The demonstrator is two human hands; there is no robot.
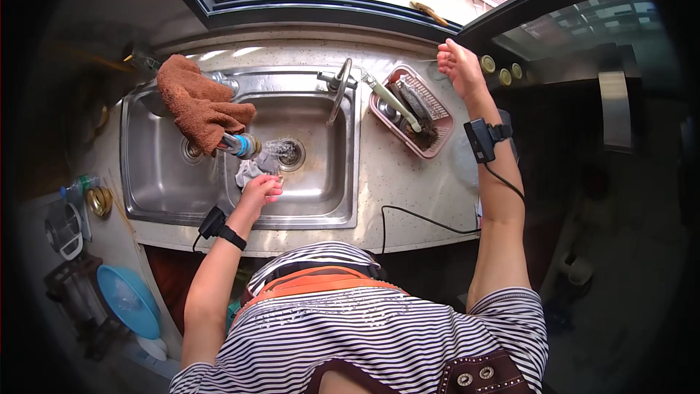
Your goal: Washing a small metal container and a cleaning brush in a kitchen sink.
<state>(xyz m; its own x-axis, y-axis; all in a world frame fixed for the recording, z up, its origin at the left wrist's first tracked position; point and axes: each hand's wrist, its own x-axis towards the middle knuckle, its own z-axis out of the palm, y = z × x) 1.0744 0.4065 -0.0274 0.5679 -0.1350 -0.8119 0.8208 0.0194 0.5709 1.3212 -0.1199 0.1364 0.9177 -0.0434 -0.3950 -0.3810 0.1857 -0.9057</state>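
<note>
My left hand (261,192) is over the near edge of the steel double sink (328,218), fingers curled beside a grey cloth (257,167). Something small and pale may be at its fingertips; the view does not settle it. Water runs from a faucet spout (249,146) with a blue band towards the right basin's drain (290,154). A brown towel (191,98) drapes over this faucet. My right hand (460,65) is raised near the window at the right, fingers loosely bent, with no held object visible. Several round-topped jars (487,64) stand just right of it.
A pink plastic basket (445,137) with a pale-handled brush (391,99) and a scourer stands right of the sink. A thin curved metal tap (342,90) rises behind the right basin. A black cable (415,210) crosses the counter. A blue basin (128,301) sits low at left.
</note>
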